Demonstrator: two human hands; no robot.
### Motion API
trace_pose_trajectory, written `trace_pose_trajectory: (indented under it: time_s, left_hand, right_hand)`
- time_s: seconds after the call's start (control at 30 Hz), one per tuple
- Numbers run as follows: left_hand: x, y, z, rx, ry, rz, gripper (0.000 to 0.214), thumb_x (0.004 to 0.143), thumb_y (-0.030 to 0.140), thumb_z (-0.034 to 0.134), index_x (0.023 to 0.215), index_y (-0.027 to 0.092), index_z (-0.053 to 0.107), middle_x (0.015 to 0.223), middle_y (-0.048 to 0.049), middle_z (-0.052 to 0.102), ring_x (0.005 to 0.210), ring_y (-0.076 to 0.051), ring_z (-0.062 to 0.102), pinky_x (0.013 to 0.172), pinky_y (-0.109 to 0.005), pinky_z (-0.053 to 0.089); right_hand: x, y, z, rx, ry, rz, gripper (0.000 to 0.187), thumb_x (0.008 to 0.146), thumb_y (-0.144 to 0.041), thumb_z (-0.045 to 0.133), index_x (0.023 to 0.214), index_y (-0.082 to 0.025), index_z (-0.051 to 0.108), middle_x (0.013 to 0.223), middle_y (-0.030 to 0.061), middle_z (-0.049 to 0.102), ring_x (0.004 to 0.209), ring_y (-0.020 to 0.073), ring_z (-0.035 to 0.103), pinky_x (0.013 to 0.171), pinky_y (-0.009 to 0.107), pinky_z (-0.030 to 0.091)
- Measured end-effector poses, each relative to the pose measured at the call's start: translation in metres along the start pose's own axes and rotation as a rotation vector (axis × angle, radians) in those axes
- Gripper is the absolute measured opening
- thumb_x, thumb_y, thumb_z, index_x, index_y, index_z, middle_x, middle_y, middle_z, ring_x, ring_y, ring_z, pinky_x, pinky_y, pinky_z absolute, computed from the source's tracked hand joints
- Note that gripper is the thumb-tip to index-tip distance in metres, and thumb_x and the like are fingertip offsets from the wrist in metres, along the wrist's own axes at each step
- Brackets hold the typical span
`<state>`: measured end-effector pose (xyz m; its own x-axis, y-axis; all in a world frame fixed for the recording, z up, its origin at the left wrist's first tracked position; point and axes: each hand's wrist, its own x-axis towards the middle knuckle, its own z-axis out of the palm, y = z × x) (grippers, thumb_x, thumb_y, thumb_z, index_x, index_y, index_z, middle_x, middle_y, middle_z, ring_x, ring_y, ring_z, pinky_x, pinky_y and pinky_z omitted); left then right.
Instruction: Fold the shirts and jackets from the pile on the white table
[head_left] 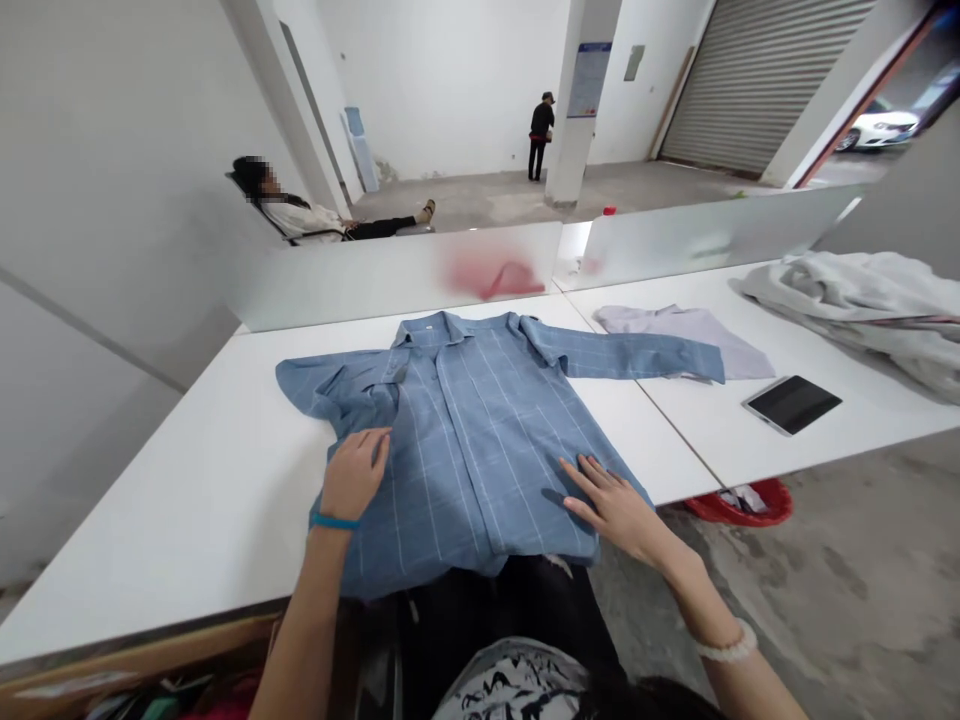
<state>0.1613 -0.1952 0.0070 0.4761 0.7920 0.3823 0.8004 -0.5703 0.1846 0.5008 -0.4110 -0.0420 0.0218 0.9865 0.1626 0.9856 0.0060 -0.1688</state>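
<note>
A blue long-sleeved shirt [480, 430] with thin pale check lines lies front up, its collar away from me and its hem over the table's near edge. One sleeve stretches out to the right; the other is bunched and folded at the left. My left hand [356, 468], a blue band at its wrist, is on the shirt's left side below that sleeve. Its fingers are curled, thumb close to them, at the cloth. My right hand [611, 505] lies with spread fingers on the lower right of the shirt front.
On the white table [187, 470] are a folded pale lilac garment [690, 335], a dark-screened tablet [793, 404] and a grey-white cloth heap [870, 300]. A frosted divider [337, 280] runs behind. A red basket [772, 505] stands below. Two people are beyond, one reclining [307, 215].
</note>
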Motion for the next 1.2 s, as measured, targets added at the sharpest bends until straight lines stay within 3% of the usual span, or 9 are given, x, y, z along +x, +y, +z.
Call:
trace_pose_trajectory:
  time_s: [0.17,0.37,0.5,0.63,0.73,0.83,1.0,1.1,1.2]
  left_hand:
    - [0.042,-0.023,0.043,0.141,-0.126,-0.076,0.048,0.091,0.037,0.031,0.127,0.014,0.054,0.127,-0.0158,0.058,0.121,-0.029,0.05,0.103,-0.051,0.034]
    - [0.024,-0.04,0.079,0.255,-0.155,-0.071,0.059,0.09,0.044,0.032,0.137,0.011,0.044,0.143,-0.0178,0.04,0.134,-0.035,0.033,0.107,-0.057,0.026]
    - [0.008,-0.055,0.072,0.236,-0.156,-0.114,0.064,0.088,0.051,0.034,0.14,0.014,0.04,0.146,-0.0151,0.037,0.136,-0.035,0.03,0.107,-0.056,0.027]
    - [0.017,-0.058,0.057,0.193,-0.058,-0.17,0.053,0.087,0.051,0.039,0.123,0.017,0.058,0.134,-0.0149,0.052,0.124,-0.032,0.046,0.1,-0.05,0.038]
    - [0.054,-0.047,0.048,0.117,0.024,-0.129,0.04,0.091,0.038,0.034,0.108,0.018,0.065,0.113,-0.0116,0.064,0.106,-0.025,0.058,0.092,-0.04,0.046]
    - [0.112,-0.036,0.048,0.062,-0.073,-0.095,0.04,0.093,0.027,0.028,0.112,0.019,0.062,0.109,-0.0094,0.065,0.097,-0.022,0.061,0.086,-0.035,0.048]
    - [0.21,-0.048,0.066,0.223,-0.265,0.097,0.044,0.085,0.01,0.037,0.124,0.019,0.055,0.134,-0.0131,0.05,0.125,-0.026,0.044,0.099,-0.041,0.038]
    - [0.249,-0.062,0.076,0.29,-0.481,0.286,0.031,0.077,0.014,0.052,0.105,0.023,0.064,0.134,-0.0079,0.052,0.137,-0.027,0.028,0.109,-0.047,0.024]
    - [0.275,-0.067,0.083,0.279,-0.554,0.332,0.021,0.078,0.03,0.056,0.096,0.024,0.065,0.121,-0.0058,0.062,0.133,-0.024,0.035,0.111,-0.046,0.02]
  right_hand:
    - [0.096,-0.025,-0.02,0.086,0.079,-0.081,0.045,0.097,-0.043,0.034,0.132,-0.022,0.052,0.126,0.0129,0.058,0.113,0.0251,0.056,0.093,0.041,0.045]
    - [0.24,-0.082,0.023,0.098,-0.032,-0.31,0.038,0.097,-0.036,0.039,0.127,-0.02,0.055,0.138,0.0125,0.047,0.129,0.0272,0.04,0.105,0.047,0.03]
    - [0.302,-0.094,0.039,0.2,-0.067,-0.094,0.044,0.094,-0.015,0.036,0.137,-0.024,0.044,0.133,0.0129,0.05,0.12,0.022,0.049,0.098,0.037,0.038]
    - [0.342,-0.083,0.045,0.272,-0.022,0.099,0.048,0.094,-0.009,0.03,0.14,-0.018,0.037,0.121,0.0173,0.058,0.108,0.0218,0.058,0.089,0.032,0.042]
    - [0.357,-0.074,0.054,0.329,-0.006,0.152,0.038,0.096,-0.016,0.033,0.128,-0.018,0.053,0.111,0.0147,0.065,0.102,0.0219,0.062,0.086,0.031,0.043]
    - [0.363,-0.072,0.063,0.397,0.031,0.164,0.032,0.097,-0.026,0.036,0.118,-0.02,0.06,0.109,0.0118,0.067,0.103,0.0213,0.062,0.087,0.029,0.043]
    - [0.367,-0.073,0.073,0.525,0.07,0.132,0.03,0.096,-0.028,0.039,0.117,-0.023,0.06,0.093,0.0056,0.071,0.093,0.0186,0.065,0.083,0.026,0.044]
    - [0.373,-0.073,0.076,0.61,0.104,0.126,0.027,0.095,-0.024,0.041,0.112,-0.022,0.061,0.088,0.0034,0.072,0.087,0.017,0.066,0.08,0.024,0.045]
    - [0.38,-0.072,0.079,0.713,0.15,0.137,0.029,0.095,-0.022,0.036,0.111,-0.021,0.06,0.089,0.0018,0.071,0.075,0.013,0.067,0.076,0.022,0.047]
